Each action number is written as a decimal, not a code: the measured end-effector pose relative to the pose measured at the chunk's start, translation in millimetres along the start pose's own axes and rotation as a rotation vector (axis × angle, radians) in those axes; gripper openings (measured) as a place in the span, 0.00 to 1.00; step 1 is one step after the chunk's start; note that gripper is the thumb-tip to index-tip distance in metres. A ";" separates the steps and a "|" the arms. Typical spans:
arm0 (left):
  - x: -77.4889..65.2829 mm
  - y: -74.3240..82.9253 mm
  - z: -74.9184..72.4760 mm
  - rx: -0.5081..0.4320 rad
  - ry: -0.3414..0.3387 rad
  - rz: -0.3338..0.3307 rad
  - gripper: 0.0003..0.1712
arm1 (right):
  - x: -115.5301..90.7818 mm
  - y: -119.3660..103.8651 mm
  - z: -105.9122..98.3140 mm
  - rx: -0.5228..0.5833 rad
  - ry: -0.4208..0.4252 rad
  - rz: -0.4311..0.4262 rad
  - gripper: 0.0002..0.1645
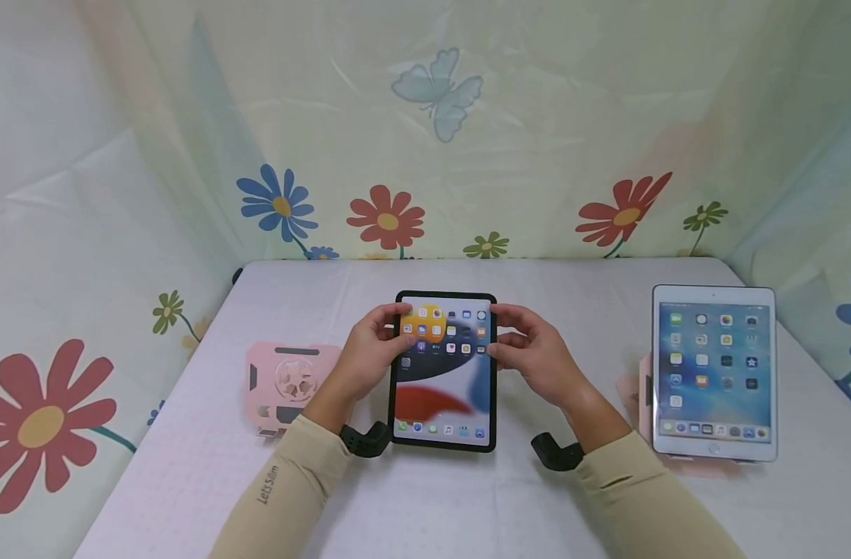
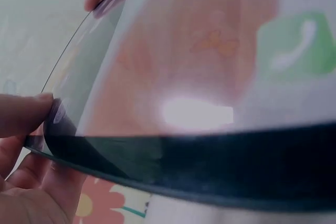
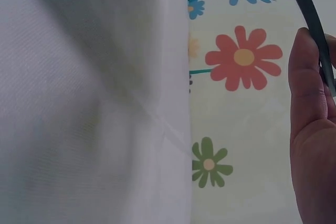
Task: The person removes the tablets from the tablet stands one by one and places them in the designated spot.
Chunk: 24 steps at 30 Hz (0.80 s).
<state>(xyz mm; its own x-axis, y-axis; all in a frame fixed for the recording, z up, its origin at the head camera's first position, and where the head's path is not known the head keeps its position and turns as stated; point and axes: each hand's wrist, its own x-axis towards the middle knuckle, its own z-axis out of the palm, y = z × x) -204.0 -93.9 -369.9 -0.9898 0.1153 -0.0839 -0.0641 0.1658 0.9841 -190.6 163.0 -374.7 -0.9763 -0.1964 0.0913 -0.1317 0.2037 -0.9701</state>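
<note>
A tablet with a black border [image 1: 439,404] stands upright in the middle, its lit screen of app icons facing the camera. My left hand [image 1: 366,349] pinches its left side near the top, thumb on the front; in the left wrist view, fingers of this hand [image 2: 31,198] curl behind the glossy tablet [image 2: 173,93]. My right hand [image 1: 540,357] grips the opposite side at about the same height. The right wrist view catches the tablet's thin dark edge [image 3: 310,14] between the thumb and fingers of the right hand [image 3: 315,140].
Left of the tablet lies a pink stand [image 1: 265,361] with a round cutout, partly behind my left forearm. A white tablet [image 1: 715,450], screen lit, leans on another pink stand [image 1: 630,392] at the right. Behind the white-covered table [image 1: 509,505] hangs a flowered curtain [image 1: 537,116].
</note>
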 end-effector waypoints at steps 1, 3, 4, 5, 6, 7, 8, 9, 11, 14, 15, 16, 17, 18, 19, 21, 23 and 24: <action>0.0 -0.5 1.2 -0.002 0.005 -0.001 0.26 | -0.1 0.7 0.2 -0.003 0.002 0.002 0.33; 0.6 -2.2 3.2 -0.007 0.013 -0.002 0.27 | 0.1 2.1 0.6 -0.003 0.006 0.009 0.33; 1.3 -3.7 3.8 -0.009 0.015 -0.001 0.26 | 0.4 3.0 0.6 -0.004 0.008 0.014 0.33; 2.0 -4.9 4.5 -0.011 0.019 -0.002 0.26 | 0.7 3.8 0.6 -0.005 0.009 0.018 0.33; 2.4 -6.2 5.1 -0.013 0.023 -0.003 0.26 | 0.9 4.5 0.7 -0.005 0.010 0.019 0.33; 3.0 -7.4 5.8 -0.017 0.027 -0.005 0.26 | 1.2 5.4 0.9 -0.003 0.011 0.022 0.33; 3.6 -8.9 6.5 -0.018 0.033 -0.007 0.26 | 1.6 6.3 1.0 0.001 0.011 0.023 0.33; 4.3 -10.4 7.4 -0.022 0.039 -0.011 0.26 | 2.1 7.2 1.3 0.003 0.010 0.024 0.33; 4.7 -12.0 8.9 -0.025 0.055 -0.024 0.26 | 3.2 9.1 2.1 0.011 0.008 0.026 0.33; 5.7 -14.0 10.8 -0.026 0.080 -0.039 0.27 | 5.3 11.9 3.9 0.020 0.002 0.031 0.33; 5.8 -14.1 11.1 -0.028 0.088 -0.044 0.27 | 6.0 12.7 4.6 0.019 0.002 0.033 0.33; 5.8 -14.2 11.2 -0.028 0.096 -0.048 0.27 | 6.7 13.3 5.4 0.019 0.002 0.036 0.33; 6.1 -14.5 11.4 -0.027 0.104 -0.051 0.26 | 7.4 13.9 6.1 0.017 0.001 0.038 0.33; 6.3 -14.7 11.3 -0.028 0.111 -0.055 0.26 | 8.2 14.3 6.8 0.016 0.002 0.042 0.33; 6.5 -14.9 11.3 -0.030 0.117 -0.057 0.26 | 9.0 14.7 7.5 0.014 0.002 0.045 0.33; 6.7 -15.1 11.1 -0.027 0.129 -0.060 0.26 | 10.4 15.2 8.8 0.010 0.005 0.054 0.33; 6.9 -15.3 11.2 -0.022 0.138 -0.060 0.26 | 11.7 15.7 9.7 0.007 0.007 0.063 0.33; 7.2 -15.6 11.4 -0.022 0.142 -0.059 0.26 | 12.3 16.0 10.0 0.004 0.009 0.068 0.33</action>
<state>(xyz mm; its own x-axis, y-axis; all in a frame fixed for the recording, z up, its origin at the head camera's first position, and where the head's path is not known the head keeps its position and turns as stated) -208.6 -84.5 -387.6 -0.9922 -0.0336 -0.1202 -0.1238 0.1471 0.9813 -203.0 154.2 -391.4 -0.9844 -0.1737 0.0275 -0.0647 0.2120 -0.9751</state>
